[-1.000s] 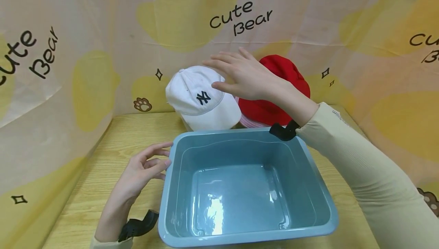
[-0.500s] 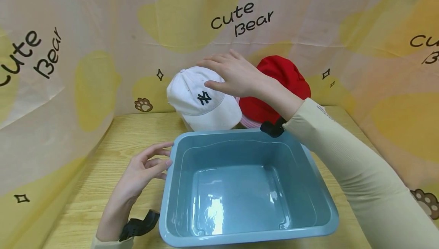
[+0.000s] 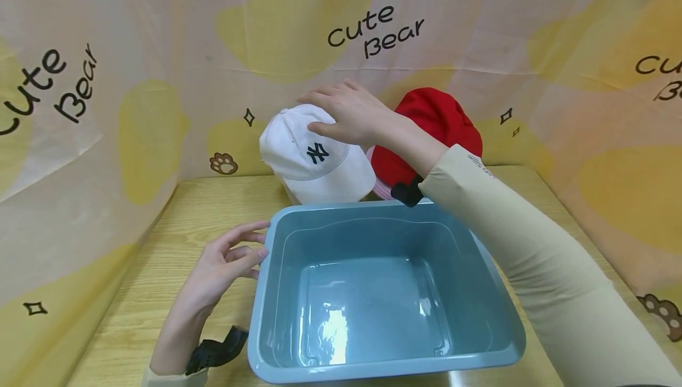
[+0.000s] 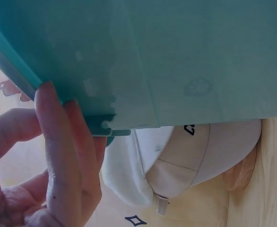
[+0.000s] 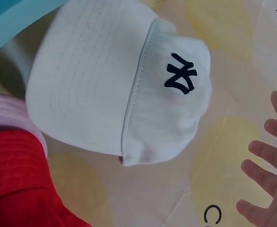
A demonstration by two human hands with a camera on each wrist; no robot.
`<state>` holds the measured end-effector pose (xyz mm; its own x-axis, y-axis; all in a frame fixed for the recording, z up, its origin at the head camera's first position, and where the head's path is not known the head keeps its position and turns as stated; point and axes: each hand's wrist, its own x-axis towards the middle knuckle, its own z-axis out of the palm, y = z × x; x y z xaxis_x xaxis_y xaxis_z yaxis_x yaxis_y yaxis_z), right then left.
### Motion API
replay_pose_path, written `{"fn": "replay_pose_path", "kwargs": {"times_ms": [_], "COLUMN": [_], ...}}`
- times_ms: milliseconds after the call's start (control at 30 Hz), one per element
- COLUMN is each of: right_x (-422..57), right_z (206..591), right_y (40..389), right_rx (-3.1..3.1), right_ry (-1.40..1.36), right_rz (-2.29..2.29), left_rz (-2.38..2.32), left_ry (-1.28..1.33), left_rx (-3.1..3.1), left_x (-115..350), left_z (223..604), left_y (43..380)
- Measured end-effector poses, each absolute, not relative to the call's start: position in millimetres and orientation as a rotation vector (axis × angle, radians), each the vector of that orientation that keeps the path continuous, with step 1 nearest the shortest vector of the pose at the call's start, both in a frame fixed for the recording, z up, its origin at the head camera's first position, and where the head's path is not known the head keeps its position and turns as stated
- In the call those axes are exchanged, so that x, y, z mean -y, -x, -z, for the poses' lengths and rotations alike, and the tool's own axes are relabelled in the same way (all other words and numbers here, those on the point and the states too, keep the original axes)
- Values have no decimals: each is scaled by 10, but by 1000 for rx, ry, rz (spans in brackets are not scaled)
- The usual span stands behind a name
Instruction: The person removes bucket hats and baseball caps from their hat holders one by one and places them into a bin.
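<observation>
On the table [image 3: 213,197], the tub [image 3: 373,304] stands before the white cap [image 3: 311,159] and the red hat [image 3: 447,121] (partly masked by the right sleeve [image 3: 527,251]). Right hand [image 3: 348,113]: fingers spread wide above the cap, holding nothing. Left hand [image 3: 224,263]: relaxed fingertips touch the tub, presumably for steadying. Under the hat, a pink brim [image 5: 13,113] is mostly hidden.

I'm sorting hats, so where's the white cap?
In the head view, the white cap sits behind the blue basin, left of the red hat.
</observation>
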<state>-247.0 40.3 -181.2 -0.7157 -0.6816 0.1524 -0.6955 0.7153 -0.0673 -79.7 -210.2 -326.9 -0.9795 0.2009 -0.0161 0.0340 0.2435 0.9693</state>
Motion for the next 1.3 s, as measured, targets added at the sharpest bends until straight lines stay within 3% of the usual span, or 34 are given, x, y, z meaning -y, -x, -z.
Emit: {"fn": "replay_pose_path", "kwargs": {"times_ms": [1300], "right_x": [169], "right_z": [2081], "right_y": [2949], "right_rx": [2912], "right_ry": [-1087], "right_rz": [-104], "left_rz": [-1816], "left_ry": [-223], "left_rx": [-2381], "left_x": [2113], "left_z": [3276], "left_y": [828]}}
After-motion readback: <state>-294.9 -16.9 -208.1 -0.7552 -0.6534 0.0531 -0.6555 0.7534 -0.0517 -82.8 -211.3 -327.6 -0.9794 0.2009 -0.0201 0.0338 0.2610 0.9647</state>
